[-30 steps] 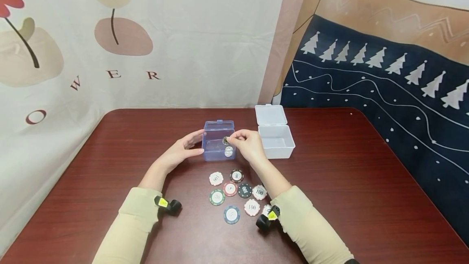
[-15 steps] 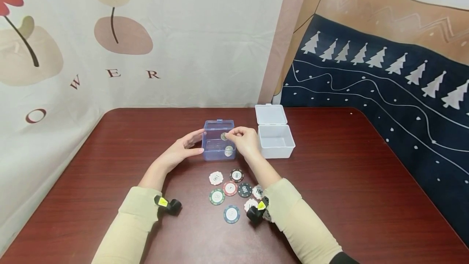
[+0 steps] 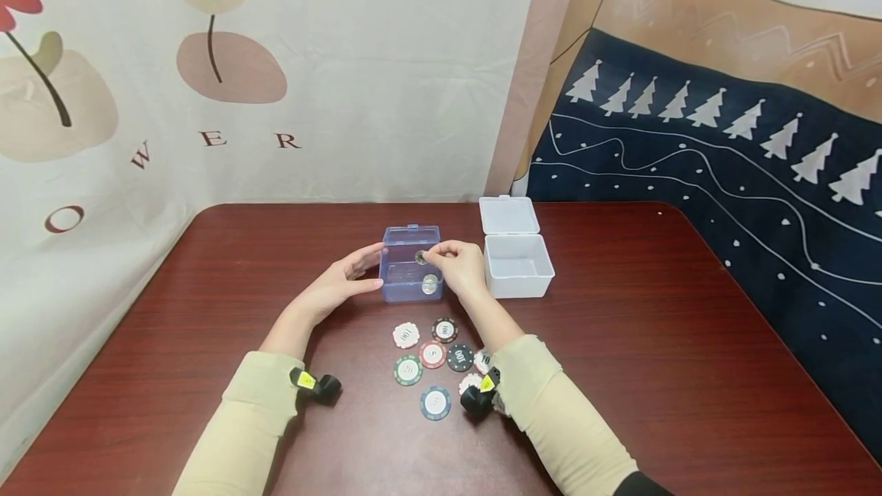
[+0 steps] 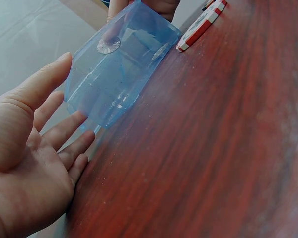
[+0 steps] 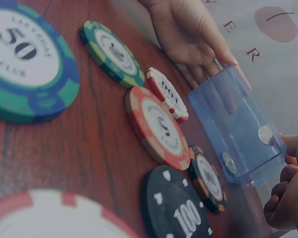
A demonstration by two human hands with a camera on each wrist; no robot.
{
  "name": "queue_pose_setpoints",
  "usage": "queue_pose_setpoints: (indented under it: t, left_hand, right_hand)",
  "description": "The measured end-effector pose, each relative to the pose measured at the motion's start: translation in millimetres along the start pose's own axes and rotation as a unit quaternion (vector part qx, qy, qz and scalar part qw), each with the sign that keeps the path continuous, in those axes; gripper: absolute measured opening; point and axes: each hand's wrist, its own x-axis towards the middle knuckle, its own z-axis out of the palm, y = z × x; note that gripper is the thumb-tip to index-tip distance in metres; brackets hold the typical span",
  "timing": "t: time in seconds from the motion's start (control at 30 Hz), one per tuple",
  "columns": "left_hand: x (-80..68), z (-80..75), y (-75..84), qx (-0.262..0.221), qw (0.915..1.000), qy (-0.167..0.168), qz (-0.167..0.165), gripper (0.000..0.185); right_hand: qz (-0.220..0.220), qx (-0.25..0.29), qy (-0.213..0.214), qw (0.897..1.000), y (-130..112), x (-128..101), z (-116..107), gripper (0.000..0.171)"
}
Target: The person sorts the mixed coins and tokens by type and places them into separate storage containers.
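A clear blue plastic box [image 3: 406,291] stands with its lid up at the middle of the table. My left hand [image 3: 331,291] is at its left side, fingers and thumb extended, the tips touching or very near the wall. With thumb and fingertips my right hand [image 3: 460,266] pinches a silvery coin [image 3: 421,257] over the box's right part. A second coin [image 3: 430,284] lies inside, near the front right; it also shows through the wall in the right wrist view. Several poker chips lie in front, among them a red chip [image 3: 432,354] and a green chip [image 3: 408,370].
To the right of the blue box stands a white box [image 3: 524,287], its lid up. A blue chip [image 3: 436,403] lies nearest the front. My right forearm and its wrist camera [image 3: 477,399] partly cover some white chips. A printed cloth [image 3: 386,98] hangs behind the table [image 3: 227,266].
My right hand has shifted slightly left and back with the coin, and its forearm has swung left over the white chips. My left hand and both boxes have stayed put.
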Motion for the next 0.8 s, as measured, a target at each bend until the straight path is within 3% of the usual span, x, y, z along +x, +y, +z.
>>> queue_pose_setpoints:
  t: [0.8]
  left_hand:
    - [0.3, 0.7, 0.8, 0.002, 1.0000, 0.001, -0.002, 0.067]
  right_hand:
    - [-0.030, -0.018, -0.015, 0.999, 5.6, -2.3, -2.2, 0.014]
